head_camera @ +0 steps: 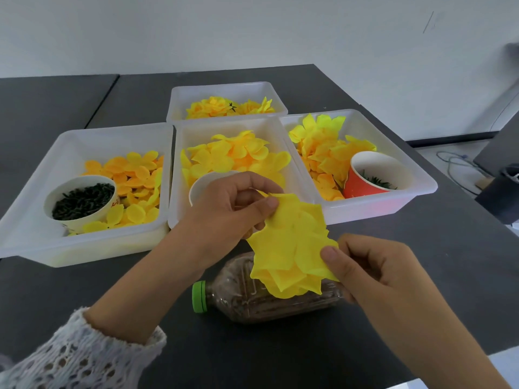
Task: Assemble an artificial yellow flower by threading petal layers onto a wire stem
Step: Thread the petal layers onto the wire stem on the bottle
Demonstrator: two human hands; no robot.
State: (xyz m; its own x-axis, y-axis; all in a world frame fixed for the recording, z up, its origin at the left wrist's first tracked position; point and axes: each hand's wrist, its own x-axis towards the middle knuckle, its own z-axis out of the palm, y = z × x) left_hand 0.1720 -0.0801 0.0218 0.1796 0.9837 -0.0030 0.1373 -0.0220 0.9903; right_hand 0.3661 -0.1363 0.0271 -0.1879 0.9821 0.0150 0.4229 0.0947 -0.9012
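Petals [292, 248], bright yellow with pointed tips, sit stacked in several flat layers, held in the air above a bottle [266, 299] that lies on its side on the dark table [84, 290], just in front of the middle tray [179, 214]. No stem shows. Red marks on the cup [81, 203] of dark bits in the left tray [33, 234] are too small to read. Left hand [224, 211] pinches the stack's upper edge between thumb and curled fingers. Right hand [373, 265] pinches its right edge, thumb on top, fingers folded underneath.
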